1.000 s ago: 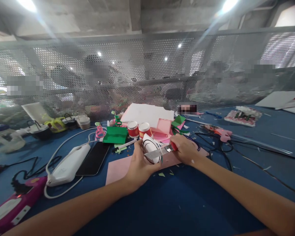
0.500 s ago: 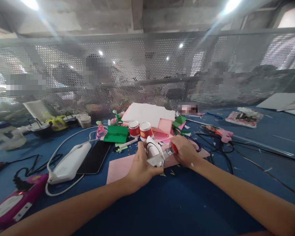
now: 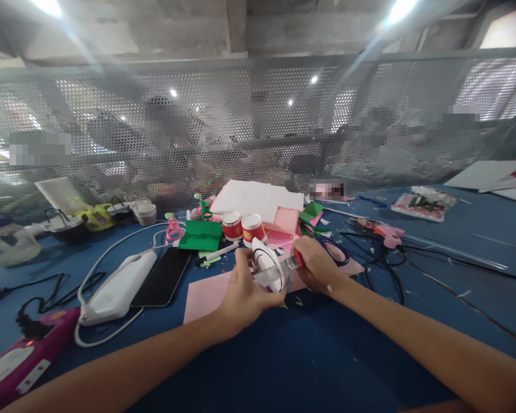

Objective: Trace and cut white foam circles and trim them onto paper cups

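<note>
My left hand [image 3: 239, 289] is wrapped round a white paper cup [image 3: 267, 265] with a black rim, held on its side above a pink sheet [image 3: 204, 293]. My right hand [image 3: 316, 265] grips the red handle of a utility knife [image 3: 279, 272]; its blade lies across the cup's mouth. Both hands meet at the middle of the blue table [image 3: 284, 355]. Small green scraps lie under the cup.
Two red paper cups [image 3: 242, 226], green card [image 3: 202, 235], pink foam pieces and a white board [image 3: 258, 198] lie behind my hands. A phone [image 3: 162, 276], white power bank [image 3: 116, 289] and pink device [image 3: 17, 358] sit left. A pink glue gun [image 3: 382, 231] and black cables lie right. A perforated metal screen [image 3: 258, 126] closes the back.
The knife blade has shifted a little across the cup while my left hand turned the cup slightly. Both hands stay in the same place over the pink sheet.
</note>
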Tool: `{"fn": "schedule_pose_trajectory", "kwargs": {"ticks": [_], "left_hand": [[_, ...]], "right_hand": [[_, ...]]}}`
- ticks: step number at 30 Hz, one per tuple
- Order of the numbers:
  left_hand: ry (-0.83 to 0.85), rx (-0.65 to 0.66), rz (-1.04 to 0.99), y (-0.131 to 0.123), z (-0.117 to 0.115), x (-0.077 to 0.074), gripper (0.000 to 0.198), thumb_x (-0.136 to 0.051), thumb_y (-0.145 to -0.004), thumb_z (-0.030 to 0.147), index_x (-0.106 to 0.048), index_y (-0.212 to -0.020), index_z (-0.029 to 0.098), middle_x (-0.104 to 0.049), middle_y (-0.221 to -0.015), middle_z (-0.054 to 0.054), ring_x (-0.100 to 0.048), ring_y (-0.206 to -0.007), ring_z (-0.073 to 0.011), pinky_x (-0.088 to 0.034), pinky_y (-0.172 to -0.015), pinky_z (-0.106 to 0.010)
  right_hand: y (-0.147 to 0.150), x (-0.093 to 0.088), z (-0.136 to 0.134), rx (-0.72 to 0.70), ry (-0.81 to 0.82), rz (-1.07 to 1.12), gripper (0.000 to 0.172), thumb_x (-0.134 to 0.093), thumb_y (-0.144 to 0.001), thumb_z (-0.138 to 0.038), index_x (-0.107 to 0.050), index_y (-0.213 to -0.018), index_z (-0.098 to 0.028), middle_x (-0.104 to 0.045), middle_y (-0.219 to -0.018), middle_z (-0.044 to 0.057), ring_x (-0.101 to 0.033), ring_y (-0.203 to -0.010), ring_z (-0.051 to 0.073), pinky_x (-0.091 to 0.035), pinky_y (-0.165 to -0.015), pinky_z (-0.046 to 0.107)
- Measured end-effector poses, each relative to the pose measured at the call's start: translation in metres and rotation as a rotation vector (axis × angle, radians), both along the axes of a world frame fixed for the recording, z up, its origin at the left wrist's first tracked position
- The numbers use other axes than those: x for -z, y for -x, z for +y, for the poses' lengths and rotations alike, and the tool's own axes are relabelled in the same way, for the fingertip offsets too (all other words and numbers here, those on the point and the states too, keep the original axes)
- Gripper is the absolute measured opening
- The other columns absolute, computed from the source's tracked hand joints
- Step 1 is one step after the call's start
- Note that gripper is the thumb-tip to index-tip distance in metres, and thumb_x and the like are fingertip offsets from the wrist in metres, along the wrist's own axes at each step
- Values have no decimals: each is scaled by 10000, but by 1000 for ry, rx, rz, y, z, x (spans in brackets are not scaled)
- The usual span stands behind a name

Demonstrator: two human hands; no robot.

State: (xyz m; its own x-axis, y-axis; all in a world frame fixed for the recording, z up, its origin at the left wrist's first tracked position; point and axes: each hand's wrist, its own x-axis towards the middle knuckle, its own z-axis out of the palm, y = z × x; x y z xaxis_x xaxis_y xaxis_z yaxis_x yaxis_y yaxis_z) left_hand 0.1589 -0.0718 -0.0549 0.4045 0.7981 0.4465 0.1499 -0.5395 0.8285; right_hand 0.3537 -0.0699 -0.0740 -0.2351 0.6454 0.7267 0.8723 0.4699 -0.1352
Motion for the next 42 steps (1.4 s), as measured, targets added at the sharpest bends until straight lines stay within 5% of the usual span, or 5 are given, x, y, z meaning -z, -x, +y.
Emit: {"fn": "schedule_pose_trajectory", "kwargs": {"ticks": [21, 30, 42], "left_hand": [[-48, -9, 29, 2, 5, 3, 646, -763, -554, 173, -358, -1054, 234, -577, -996, 0, -612, -880, -174, -512, -749, -311], [77, 84, 79, -1, 0, 0, 565, -745, -594, 187, -345, -989, 241, -547, -869, 47, -589, -751, -140, -502, -643, -278], [121, 22, 232, 4, 0, 1, 601, -735, -535, 116, -384, -1009, 231, -518, -815, 57, -526, -694, -119, -424, -546, -224]], "right_hand": [[-10, 0, 5, 29, -36, -59, 119, -417, -740, -134, -374, -701, -238, -501, -680, 50, -433, -668, 199, -365, -628, 319], [3, 0, -4, -3, 48, 7, 99, -414, -731, -120, -409, -717, -218, -521, -706, 70, -468, -697, 209, -382, -657, 333], [11, 2, -10, -32, 36, 46, 68, -415, -689, -156, -424, -715, -219, -519, -700, 53, -453, -693, 205, -369, -655, 331]]}}
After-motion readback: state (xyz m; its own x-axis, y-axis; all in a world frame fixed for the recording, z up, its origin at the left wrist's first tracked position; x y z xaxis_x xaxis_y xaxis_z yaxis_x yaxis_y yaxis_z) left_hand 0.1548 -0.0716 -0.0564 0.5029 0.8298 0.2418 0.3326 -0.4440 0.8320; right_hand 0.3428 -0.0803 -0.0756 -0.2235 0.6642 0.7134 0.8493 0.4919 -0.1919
